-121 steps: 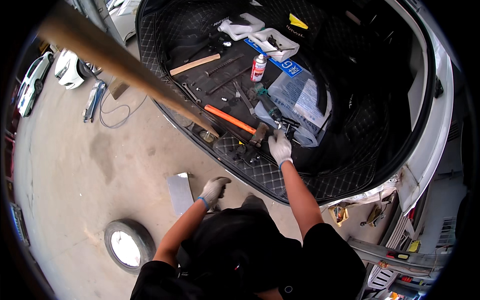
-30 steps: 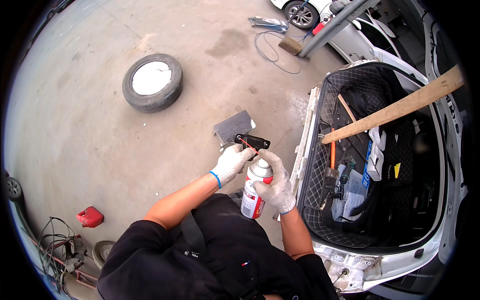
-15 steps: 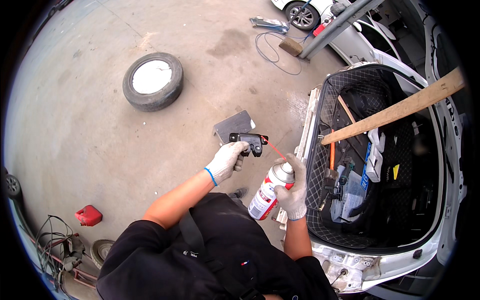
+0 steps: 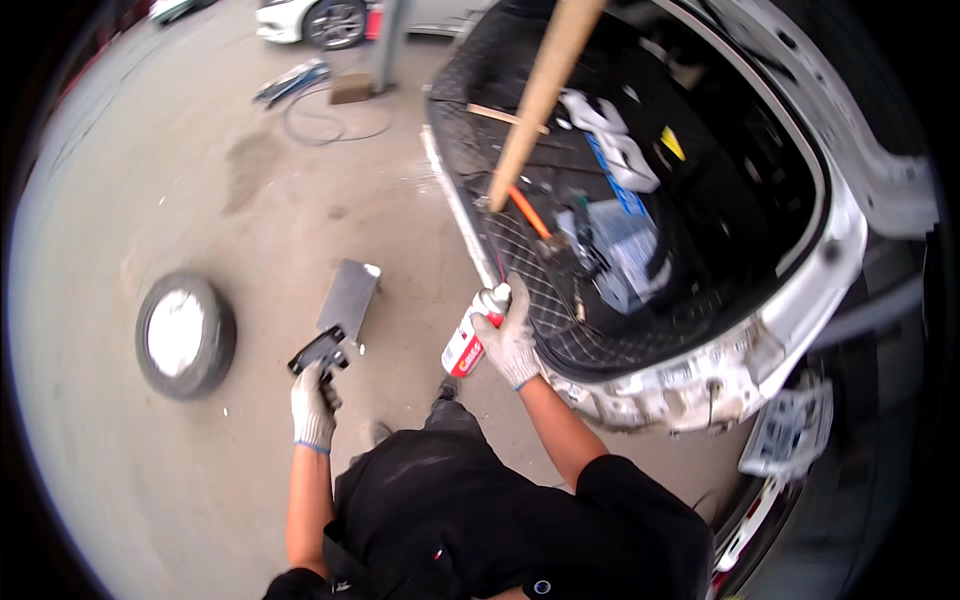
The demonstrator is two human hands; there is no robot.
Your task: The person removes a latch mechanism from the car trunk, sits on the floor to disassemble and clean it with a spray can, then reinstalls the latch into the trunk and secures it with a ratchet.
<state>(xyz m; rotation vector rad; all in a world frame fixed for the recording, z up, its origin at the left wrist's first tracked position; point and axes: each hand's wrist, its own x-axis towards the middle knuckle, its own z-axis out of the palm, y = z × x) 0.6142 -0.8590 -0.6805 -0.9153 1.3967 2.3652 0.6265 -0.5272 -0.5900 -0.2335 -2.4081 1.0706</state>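
Concrete floor (image 4: 200, 200) spreads left of an open car trunk (image 4: 700, 200), a tyre (image 4: 185, 335) lying near the left edge. From the head view, the left hand (image 4: 313, 405) grips a small black part (image 4: 318, 352) low over the floor; the right hand (image 4: 508, 335) clasps a spray can (image 4: 472, 335) at the trunk's near rim. Spraying seems paused; judging by this, part and nozzle need bringing together.
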